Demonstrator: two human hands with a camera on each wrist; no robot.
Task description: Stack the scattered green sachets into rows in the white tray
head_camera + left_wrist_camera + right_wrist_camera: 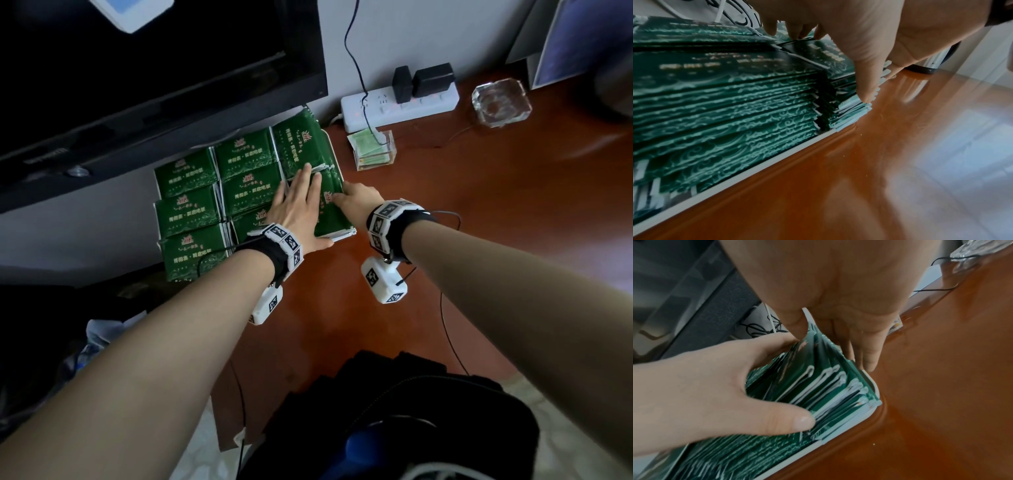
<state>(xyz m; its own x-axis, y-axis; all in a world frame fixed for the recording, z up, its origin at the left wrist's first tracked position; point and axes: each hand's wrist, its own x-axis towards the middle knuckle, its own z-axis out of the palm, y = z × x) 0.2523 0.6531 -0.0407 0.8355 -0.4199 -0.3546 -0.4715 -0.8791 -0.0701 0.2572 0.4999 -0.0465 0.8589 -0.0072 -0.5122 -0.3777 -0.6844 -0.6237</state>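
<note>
Green sachets (191, 209) lie stacked in rows in the white tray (346, 234) at the left end of the brown table. My left hand (294, 209) lies flat on the front-right stack (334, 212), fingers straight, thumb (865, 91) against the stack's front edge. My right hand (359, 200) is at the tray's right side. Its straight fingers (865, 353) point down along the outside of the tray rim (875, 386) while its thumb rests on the top sachet. The top sachets (818, 356) arch up between the two hands. No loose sachets show on the table.
A dark monitor (154, 85) overhangs the tray's back. Right of the tray stand a clear plastic box (373, 149), a white power strip (400, 106) with plugs and a cable, and a glass ashtray (500, 102). A black bag (394, 411) sits at the near edge.
</note>
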